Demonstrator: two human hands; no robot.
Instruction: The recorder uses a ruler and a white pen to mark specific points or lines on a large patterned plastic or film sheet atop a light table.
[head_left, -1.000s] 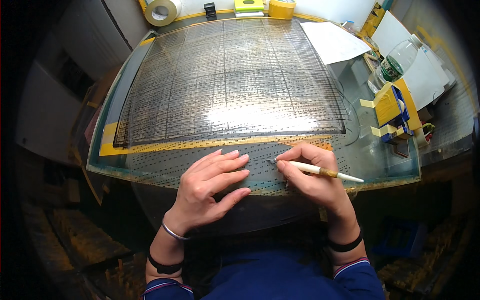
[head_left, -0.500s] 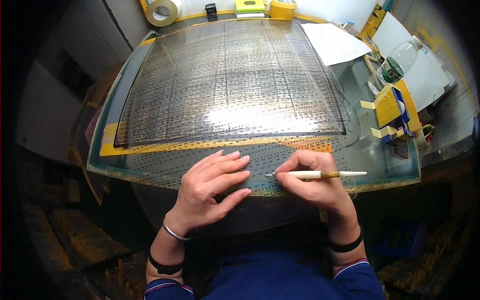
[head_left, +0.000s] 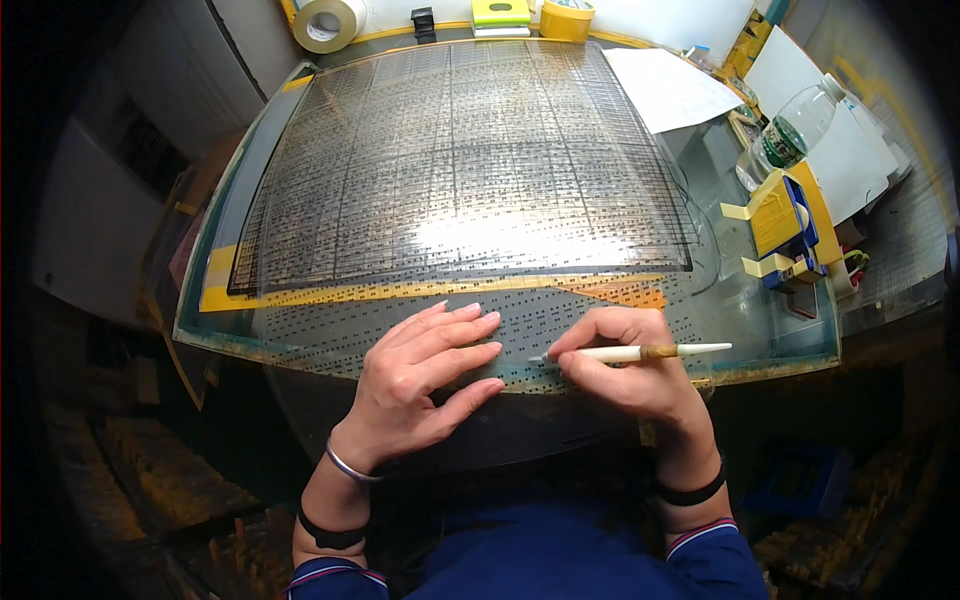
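A clear film sheet (head_left: pixel 330 325) printed with rows of tiny dark marks covers the near part of the glass-topped table. My left hand (head_left: pixel 420 370) lies on it with fingers spread, holding nothing. To its right, my right hand (head_left: pixel 630 365) pinches a slim white-handled, pen-like tool (head_left: pixel 690 349). A brown band wraps the handle, and its fine pale tip points left, at the film, close to the left fingertips. Whether the tip is a blade or a nib is too small to tell.
Beyond my hands spreads a dark-lined grid sheet (head_left: pixel 400 180) with a bright glare, edged by yellow strips. At right are a blue-and-yellow tape dispenser (head_left: pixel 785 225), a plastic bottle (head_left: pixel 800 130) and white paper (head_left: pixel 670 88). A tape roll (head_left: pixel 328 24) and yellow tub (head_left: pixel 566 20) stand at the back.
The tool's tip has shifted slightly toward me, and the fingers of my right hand have moved a little with it. My left hand stays in place.
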